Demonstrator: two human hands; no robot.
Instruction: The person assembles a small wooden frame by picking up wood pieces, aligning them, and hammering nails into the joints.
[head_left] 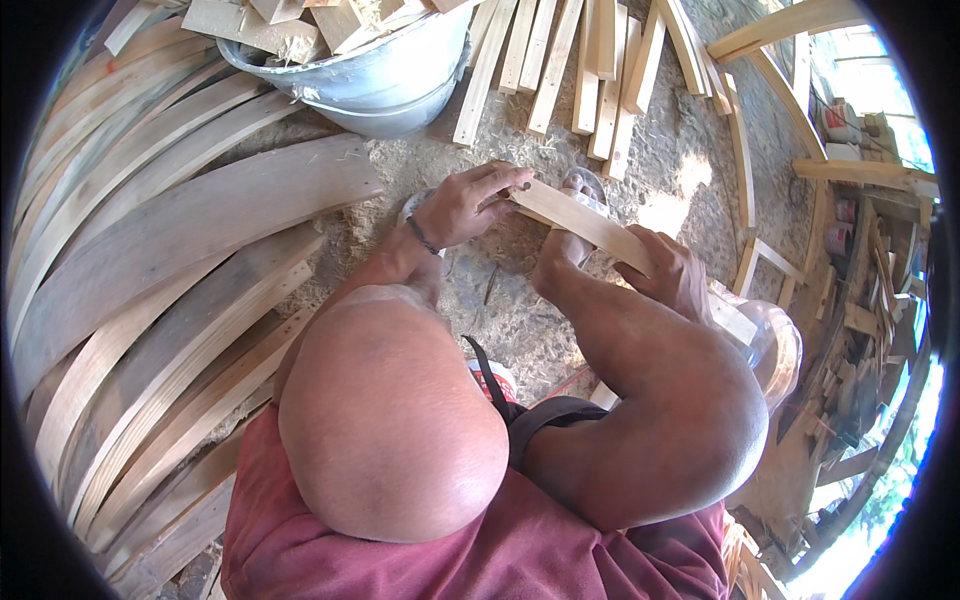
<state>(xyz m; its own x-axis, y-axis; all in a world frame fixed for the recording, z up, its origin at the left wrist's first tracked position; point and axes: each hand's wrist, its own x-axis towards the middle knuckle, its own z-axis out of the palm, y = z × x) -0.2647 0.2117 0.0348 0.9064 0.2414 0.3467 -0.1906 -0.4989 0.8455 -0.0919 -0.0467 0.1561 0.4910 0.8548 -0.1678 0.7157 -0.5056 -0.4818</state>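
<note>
A flat, pale wooden strip (580, 222) runs slanted across the middle of the view, over my bare knees. My left hand (470, 205) pinches its upper left end with fingers and thumb. My right hand (672, 268) wraps around the strip lower down on the right, and the strip's far end (735, 322) sticks out past that hand. I sit low over a ground covered in sawdust (520, 320), with my sandalled foot (585, 190) just beyond the strip.
Many long curved wooden slats (170, 270) lie stacked on the left. A metal basin (380, 70) full of wood offcuts stands at the top. Short straight sticks (590, 70) lie in a row at the top middle. Wooden frames and cluttered shelves (860, 300) stand on the right.
</note>
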